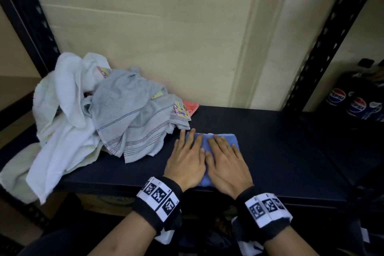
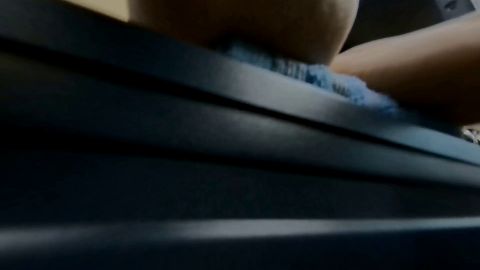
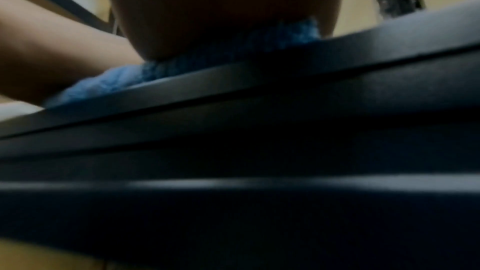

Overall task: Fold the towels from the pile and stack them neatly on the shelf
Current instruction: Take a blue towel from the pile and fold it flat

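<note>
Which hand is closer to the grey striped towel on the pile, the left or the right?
Left. The left hand presses the blue towel right beside the grey striped towel; the right hand lies on the blue towel's far side, farther away.

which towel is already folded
The blue towel, flat under the left hand and right hand. The grey striped towel and white towels lie crumpled in the pile.

Folded blue towel beside apparently unfolded pile
</note>
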